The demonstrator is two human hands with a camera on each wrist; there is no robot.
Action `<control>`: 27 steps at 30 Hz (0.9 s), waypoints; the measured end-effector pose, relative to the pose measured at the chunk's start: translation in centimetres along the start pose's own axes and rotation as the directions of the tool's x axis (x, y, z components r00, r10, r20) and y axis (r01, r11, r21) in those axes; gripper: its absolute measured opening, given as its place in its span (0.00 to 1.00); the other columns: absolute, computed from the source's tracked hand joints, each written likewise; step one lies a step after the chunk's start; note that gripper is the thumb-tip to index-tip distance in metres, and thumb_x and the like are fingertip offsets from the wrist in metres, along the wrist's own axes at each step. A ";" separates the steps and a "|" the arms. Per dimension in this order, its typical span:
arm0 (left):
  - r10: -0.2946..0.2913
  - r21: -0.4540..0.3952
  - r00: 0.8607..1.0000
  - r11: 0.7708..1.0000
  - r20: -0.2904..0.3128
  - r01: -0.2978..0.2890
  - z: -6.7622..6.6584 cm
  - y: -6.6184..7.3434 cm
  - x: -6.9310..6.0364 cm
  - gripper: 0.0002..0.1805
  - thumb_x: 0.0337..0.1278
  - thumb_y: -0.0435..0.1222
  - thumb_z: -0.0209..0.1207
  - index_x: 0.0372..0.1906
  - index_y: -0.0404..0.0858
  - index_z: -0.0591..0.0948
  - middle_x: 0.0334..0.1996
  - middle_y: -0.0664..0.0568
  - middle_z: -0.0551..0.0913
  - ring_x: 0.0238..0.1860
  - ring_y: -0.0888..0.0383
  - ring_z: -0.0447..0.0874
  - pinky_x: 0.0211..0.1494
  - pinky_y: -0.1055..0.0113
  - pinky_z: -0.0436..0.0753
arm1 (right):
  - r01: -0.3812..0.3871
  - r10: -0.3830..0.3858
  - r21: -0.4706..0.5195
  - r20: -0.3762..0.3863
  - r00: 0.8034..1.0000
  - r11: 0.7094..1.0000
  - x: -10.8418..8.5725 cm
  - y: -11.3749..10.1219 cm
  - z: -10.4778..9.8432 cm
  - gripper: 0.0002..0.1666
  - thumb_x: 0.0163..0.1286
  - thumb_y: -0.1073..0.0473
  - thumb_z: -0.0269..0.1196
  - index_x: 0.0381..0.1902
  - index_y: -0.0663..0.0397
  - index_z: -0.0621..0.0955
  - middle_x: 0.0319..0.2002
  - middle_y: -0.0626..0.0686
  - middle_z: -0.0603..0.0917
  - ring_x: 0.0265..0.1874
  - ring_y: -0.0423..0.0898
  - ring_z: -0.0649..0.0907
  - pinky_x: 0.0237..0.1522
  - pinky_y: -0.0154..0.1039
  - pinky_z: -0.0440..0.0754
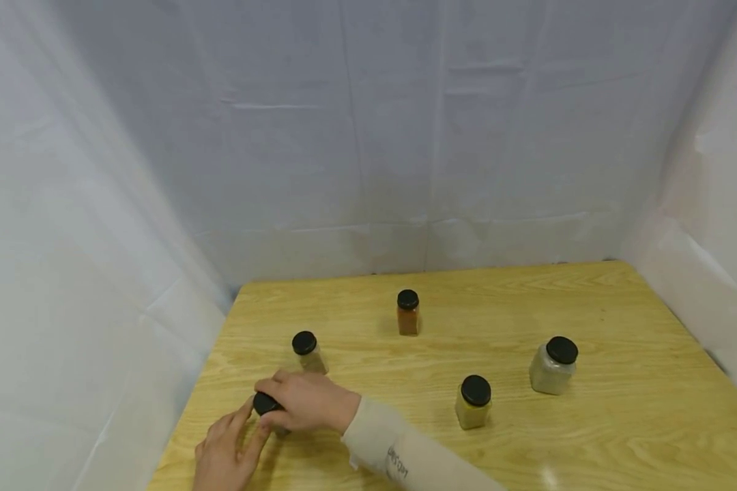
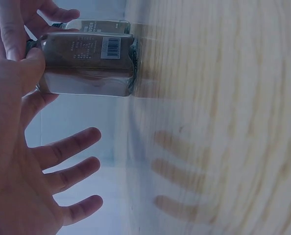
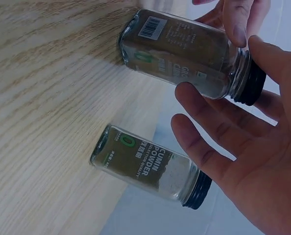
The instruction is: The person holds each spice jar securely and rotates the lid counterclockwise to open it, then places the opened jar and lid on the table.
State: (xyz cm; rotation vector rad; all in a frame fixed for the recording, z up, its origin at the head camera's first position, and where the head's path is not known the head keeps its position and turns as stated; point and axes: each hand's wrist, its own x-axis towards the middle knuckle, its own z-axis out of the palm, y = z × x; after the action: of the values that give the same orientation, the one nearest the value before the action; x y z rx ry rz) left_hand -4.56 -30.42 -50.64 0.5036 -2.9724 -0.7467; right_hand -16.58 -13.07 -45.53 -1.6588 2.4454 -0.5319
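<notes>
A glass spice jar (image 3: 180,54) with a black lid and dark brown contents stands on the table at the near left. My right hand (image 1: 310,399) grips it around the lid and neck from above. From the other side my left hand (image 1: 224,450) pinches its upper part between thumb and index finger, the other fingers spread apart in the left wrist view. Just behind stands a second jar, labelled cumin powder (image 3: 140,159), touched by neither hand. In the head view the right hand partly covers the gripped jar.
An orange-red spice jar (image 1: 408,320) stands at the back middle. To the right are a yellowish jar (image 1: 471,412) and a wider jar with pale contents (image 1: 549,374). White sheeting (image 1: 368,136) surrounds the wooden table (image 1: 503,307) at the back and sides.
</notes>
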 end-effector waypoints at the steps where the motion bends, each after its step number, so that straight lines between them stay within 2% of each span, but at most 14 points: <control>1: 0.001 -0.002 1.000 1.000 -0.002 -0.001 0.0 0.0 0.0 0.42 0.77 0.66 0.48 0.80 0.42 0.68 0.68 0.34 0.79 0.69 0.32 0.73 0.60 0.29 0.69 | -0.006 0.006 0.001 0.000 1.000 1.000 0.0 0.0 0.0 0.34 0.81 0.39 0.58 0.76 0.47 0.73 0.60 0.50 0.85 0.45 0.35 0.85 0.40 0.24 0.79; 9: 0.030 0.004 0.999 1.000 -0.041 -0.030 0.1 0.1 -0.3 0.40 0.78 0.63 0.50 0.79 0.40 0.70 0.65 0.33 0.80 0.68 0.31 0.74 0.59 0.30 0.70 | -0.062 0.060 -0.058 -0.027 0.998 0.996 -0.1 0.1 -0.1 0.35 0.78 0.36 0.61 0.74 0.47 0.75 0.56 0.47 0.86 0.45 0.34 0.85 0.41 0.26 0.81; 12: 0.046 0.021 0.998 0.999 -0.048 -0.045 0.1 0.1 -0.3 0.39 0.78 0.62 0.50 0.79 0.39 0.70 0.65 0.32 0.80 0.68 0.31 0.74 0.58 0.31 0.71 | -0.060 0.058 -0.057 -0.028 0.998 0.997 -0.2 0.1 -0.2 0.33 0.78 0.37 0.61 0.72 0.46 0.76 0.55 0.46 0.85 0.43 0.33 0.84 0.41 0.25 0.80; 16: 0.043 0.036 0.999 0.998 -0.028 -0.042 0.0 0.1 -0.2 0.40 0.78 0.63 0.48 0.79 0.39 0.69 0.64 0.32 0.80 0.66 0.30 0.75 0.57 0.32 0.71 | -0.044 0.043 -0.062 -0.016 0.999 0.997 -0.3 0.1 -0.3 0.31 0.80 0.39 0.60 0.74 0.45 0.76 0.58 0.47 0.85 0.47 0.33 0.84 0.45 0.25 0.81; 22: 0.039 0.040 0.999 0.998 -0.032 -0.038 0.1 0.2 -0.2 0.40 0.78 0.64 0.48 0.79 0.40 0.70 0.61 0.33 0.81 0.64 0.31 0.76 0.55 0.33 0.72 | -0.090 0.090 -0.013 0.013 0.996 0.996 -0.7 0.4 -0.4 0.35 0.80 0.40 0.61 0.78 0.44 0.72 0.68 0.48 0.82 0.60 0.37 0.84 0.54 0.31 0.84; 24: 0.039 0.036 0.999 0.999 -0.035 -0.038 0.1 0.2 -0.2 0.40 0.78 0.64 0.48 0.79 0.41 0.71 0.60 0.34 0.82 0.64 0.31 0.76 0.55 0.34 0.72 | -0.119 0.119 0.013 0.009 0.993 0.993 -0.9 0.5 -0.5 0.35 0.79 0.40 0.62 0.77 0.44 0.72 0.68 0.47 0.82 0.59 0.38 0.85 0.52 0.32 0.84; 27: 0.042 0.028 0.998 0.999 -0.037 -0.041 0.1 0.2 -0.1 0.40 0.77 0.64 0.49 0.79 0.41 0.71 0.59 0.36 0.82 0.64 0.32 0.76 0.54 0.34 0.72 | -0.132 0.132 0.044 0.000 0.991 0.990 -1.1 0.7 -0.8 0.30 0.78 0.42 0.64 0.71 0.46 0.76 0.65 0.48 0.84 0.53 0.37 0.86 0.46 0.31 0.84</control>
State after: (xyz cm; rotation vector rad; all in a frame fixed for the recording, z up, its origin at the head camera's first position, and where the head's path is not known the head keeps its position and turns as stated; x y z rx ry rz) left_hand -4.50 -30.16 -50.65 0.4504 -2.9523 -0.6865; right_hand -17.03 -11.67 -45.15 -1.4685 2.5040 -0.5657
